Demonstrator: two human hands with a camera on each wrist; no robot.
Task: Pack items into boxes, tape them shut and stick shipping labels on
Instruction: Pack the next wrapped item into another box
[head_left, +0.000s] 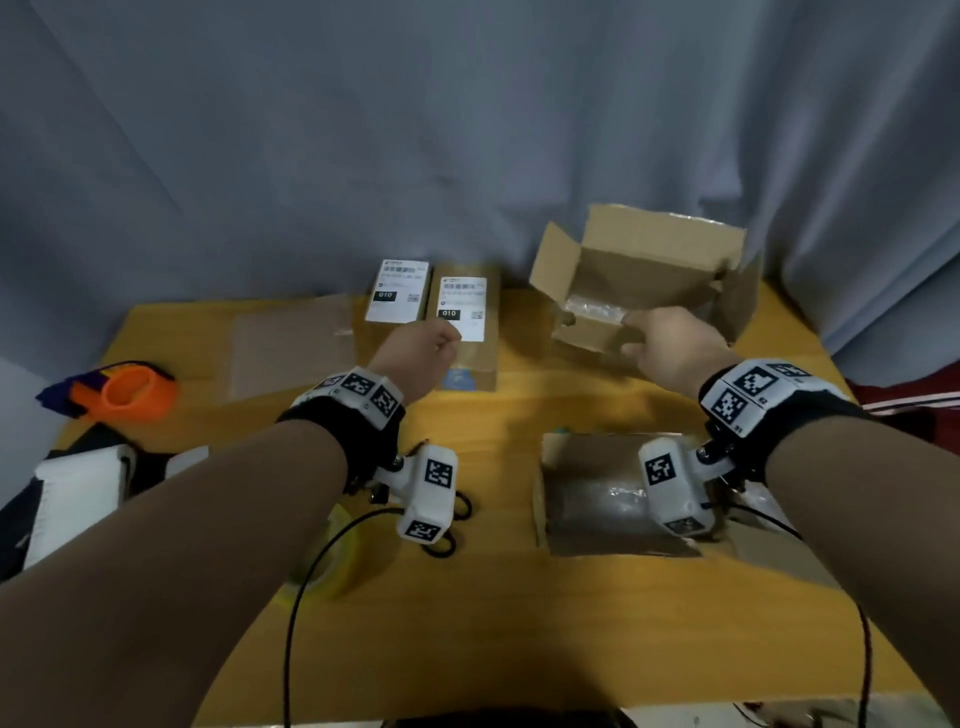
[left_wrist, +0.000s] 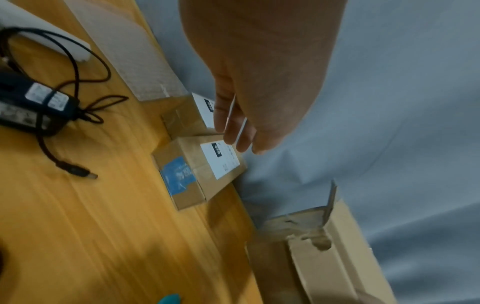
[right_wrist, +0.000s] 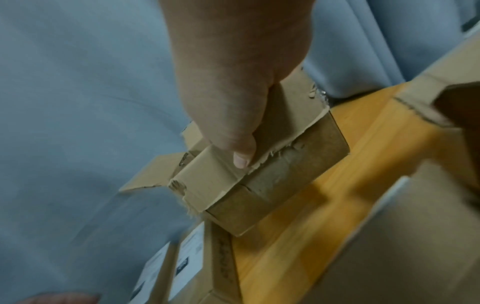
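While right hand (head_left: 670, 348) grips open box (head_left: 644, 280) by its near flap, left hand (head_left: 421, 353) pinches a white label (left_wrist: 237, 117) above two labelled boxes (head_left: 462, 322) on tabletop (head_left: 519, 597).

Head camera looks forward and down over surface (head_left: 519, 597) toward curtain (head_left: 363, 130). Wrist cameras look close along each hand. All three views share open box (head_left: 644, 291) and labelled boxes (head_left: 462, 322).
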